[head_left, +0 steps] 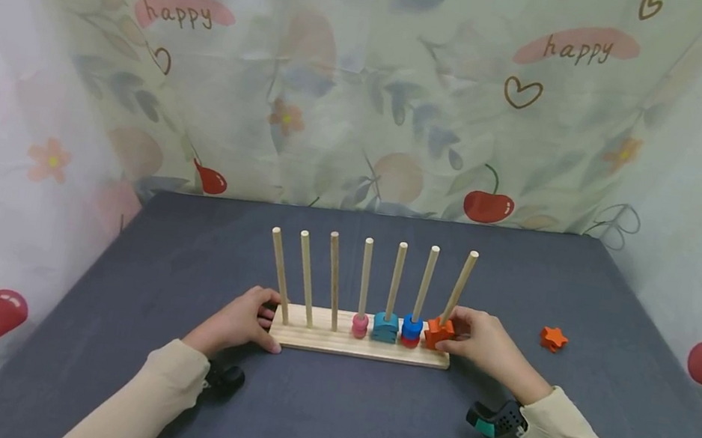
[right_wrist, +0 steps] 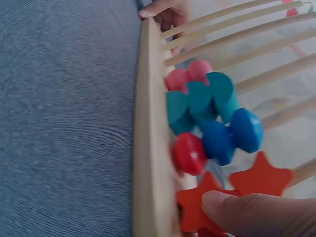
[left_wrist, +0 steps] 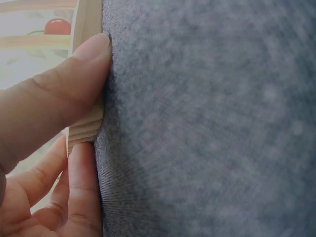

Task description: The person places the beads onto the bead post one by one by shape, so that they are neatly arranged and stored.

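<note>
A wooden base [head_left: 359,347] with several upright pegs lies across the middle of the table. My left hand [head_left: 246,318] grips its left end, thumb on the front edge and fingers at the end face. At the rightmost peg, my right hand [head_left: 487,343] pinches orange stars [head_left: 437,333] threaded on it; the right wrist view shows the thumb against the lower star [right_wrist: 190,211], its other fingers mostly hidden. To their left, neighbouring pegs carry two blue beads [head_left: 412,327] above a red bead [right_wrist: 189,154], teal half-round pieces [head_left: 385,328] and pink beads [head_left: 360,326].
One loose orange star [head_left: 554,339] lies on the dark grey tablecloth [head_left: 354,424], right of the base. The three left pegs [head_left: 307,277] are bare. A printed curtain [head_left: 357,84] stands behind the table and along both sides.
</note>
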Tool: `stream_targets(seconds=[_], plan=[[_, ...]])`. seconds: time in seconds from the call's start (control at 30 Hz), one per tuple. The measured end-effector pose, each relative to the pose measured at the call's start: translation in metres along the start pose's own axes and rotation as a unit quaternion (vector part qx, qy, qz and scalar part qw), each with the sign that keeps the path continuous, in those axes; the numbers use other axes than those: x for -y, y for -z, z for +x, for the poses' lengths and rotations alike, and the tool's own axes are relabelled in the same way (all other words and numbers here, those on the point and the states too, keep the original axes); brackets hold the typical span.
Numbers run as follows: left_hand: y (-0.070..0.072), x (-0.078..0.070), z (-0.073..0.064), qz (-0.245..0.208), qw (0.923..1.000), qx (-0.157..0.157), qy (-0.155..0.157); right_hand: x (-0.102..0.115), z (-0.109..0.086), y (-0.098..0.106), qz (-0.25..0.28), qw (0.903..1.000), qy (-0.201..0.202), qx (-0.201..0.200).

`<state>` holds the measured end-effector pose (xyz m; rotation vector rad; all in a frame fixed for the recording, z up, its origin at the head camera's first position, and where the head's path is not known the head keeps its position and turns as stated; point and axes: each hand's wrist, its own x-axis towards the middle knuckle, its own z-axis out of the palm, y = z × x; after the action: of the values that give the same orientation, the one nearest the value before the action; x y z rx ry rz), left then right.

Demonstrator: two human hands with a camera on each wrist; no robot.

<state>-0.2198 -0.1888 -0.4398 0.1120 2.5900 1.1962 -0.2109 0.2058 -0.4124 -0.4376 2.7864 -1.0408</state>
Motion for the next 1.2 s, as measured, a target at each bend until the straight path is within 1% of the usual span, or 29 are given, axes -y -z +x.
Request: stream_targets(seconds=[0.1, 0.27, 0.47, 0.57, 0.7, 0.8, 1.03, 1.2], plan=[[0.0, -0.001, 0.0, 0.003, 1.0, 0.001, 0.004, -0.004, 0.0, -0.004, 0.004, 1.0, 0.003, -0.001], [0.0, -0.002, 0.0, 0.007, 0.9999, 0.0, 0.012, -0.006, 0.0, -0.006, 0.026, 0.9996, 0.007, -0.002], [0.0, -0.002, 0.0, 0.006, 0.9999, -0.001, 0.012, -0.009, -0.004, -0.001, 0.058, 0.9982, 0.014, -0.003], [0.0, -0.002, 0.0, 0.005, 0.9999, 0.0, 0.013, -0.012, -0.009, 0.006, 0.063, 0.9978, 0.016, -0.01], [0.0, -0.002, 0.0, 0.001, 0.9999, 0.002, 0.013, -0.016, -0.017, 0.02, 0.055, 0.9979, 0.014, -0.032], [0.0, -0.001, 0.0, -0.002, 0.9999, 0.003, 0.012, -0.02, -0.022, 0.031, 0.049, 0.9975, 0.005, -0.051], [0.0, -0.001, 0.0, -0.001, 0.9999, 0.005, 0.013, -0.035, -0.036, 0.059, 0.04, 0.9968, -0.025, -0.064], [0.0, -0.001, 0.0, 0.002, 0.9999, 0.004, 0.012, -0.048, -0.047, 0.071, 0.021, 0.9956, -0.041, -0.082]])
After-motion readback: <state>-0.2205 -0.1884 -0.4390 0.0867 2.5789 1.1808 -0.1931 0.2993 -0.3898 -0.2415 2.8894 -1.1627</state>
